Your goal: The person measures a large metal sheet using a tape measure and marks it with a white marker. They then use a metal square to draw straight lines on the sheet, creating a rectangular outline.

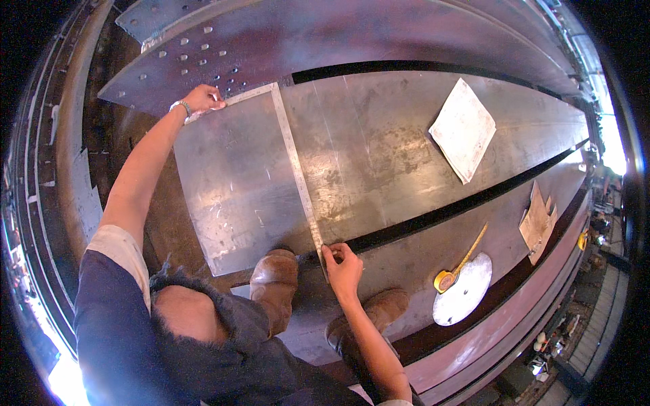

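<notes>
A large L-shaped steel square [292,152] lies flat on a grey steel plate [237,196]. Its short arm runs along the plate's far edge, and its long arm crosses the plate toward me. At the far left, my left hand [203,100] is closed on the end of the short arm. My right hand [344,269] pinches the near end of the long arm between thumb and fingers, by the plate's near edge. Faint chalk-like marks show on the plate.
Behind the plate rises a steel piece with several drilled holes [203,51]. White folded sheets [464,128] lie on the plate. Across a dark gap, a yellow tape measure [444,280], partly drawn out, rests on a white disc [467,301] near a tan folded piece [536,227]. My brown boots [274,279] stand close by.
</notes>
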The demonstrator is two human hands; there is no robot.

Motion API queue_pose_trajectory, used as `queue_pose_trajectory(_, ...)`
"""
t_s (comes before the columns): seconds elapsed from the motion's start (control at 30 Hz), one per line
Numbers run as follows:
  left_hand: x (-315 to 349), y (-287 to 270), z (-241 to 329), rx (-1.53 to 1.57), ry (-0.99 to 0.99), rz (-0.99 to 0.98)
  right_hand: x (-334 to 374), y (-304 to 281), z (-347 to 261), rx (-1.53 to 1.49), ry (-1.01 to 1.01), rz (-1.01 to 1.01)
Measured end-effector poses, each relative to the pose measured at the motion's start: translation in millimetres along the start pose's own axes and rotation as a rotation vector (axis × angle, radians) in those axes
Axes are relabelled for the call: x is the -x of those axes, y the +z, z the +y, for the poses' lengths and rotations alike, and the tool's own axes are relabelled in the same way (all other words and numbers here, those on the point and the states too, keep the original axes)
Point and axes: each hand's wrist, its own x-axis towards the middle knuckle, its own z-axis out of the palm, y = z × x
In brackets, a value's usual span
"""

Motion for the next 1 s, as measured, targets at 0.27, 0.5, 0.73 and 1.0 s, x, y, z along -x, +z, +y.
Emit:
queue_pose_trajectory(0.27, 6, -6, 27, 0.058, -0.053, -0.029, -4, -5, 5, -0.048, 0.089, -0.066)
queue_pose_trajectory(0.5, 2, -7, 8, 0.070, -0.020, -0.052, -5, -1, 12, -0.059, 0.058, -0.059)
queue_pose_trajectory(0.73, 1, -2, 17, 0.130, -0.028, -0.055, -13, -20, -5, 0.198, -0.017, -0.110)
queue_pose_trajectory(1.0, 5, -7, 8, 0.030, -0.022, 0.001, -81, -82, -85, 0.196, -0.307, -0.046)
